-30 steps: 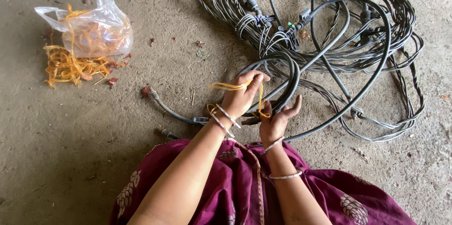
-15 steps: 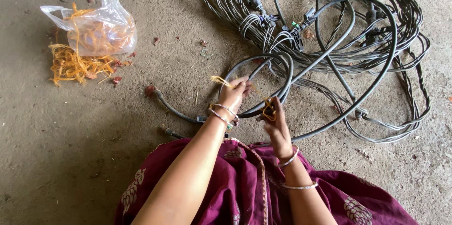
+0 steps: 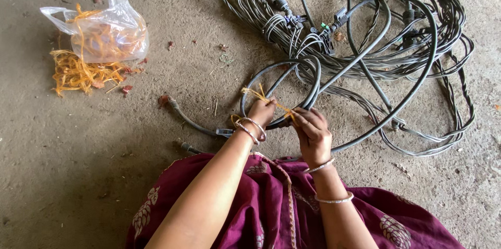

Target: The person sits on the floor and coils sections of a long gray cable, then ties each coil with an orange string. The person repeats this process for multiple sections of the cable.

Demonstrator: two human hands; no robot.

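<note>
Nearest the camera lies the maroon skirt (image 3: 271, 207), with both bangled forearms reaching out over it to the floor (image 3: 78, 150). The left hand (image 3: 261, 112) is clenched on one end of an orange string (image 3: 258, 94), its frayed tip sticking up past the knuckles. The right hand (image 3: 313, 130) is closed on the other end, fingers curled down over the near side of a small cable loop (image 3: 279, 90).

A second ago the right hand lay open, palm up, under the loop, and the string hung slack between the hands. Half a second ago that hand had turned over and pinched the string. Now the hands are drawn close together, touching the cable, and the string runs short and taut between them across the bunched strands. That looks like a tie being pulled snug round the loop, though the knot itself is hidden by the fingers.

Farther out, the loop runs into a big cable tangle (image 3: 365, 35) with connectors. Well apart to the left sits a clear bag (image 3: 102, 32) of orange strings, more of them spilled beside it.
</note>
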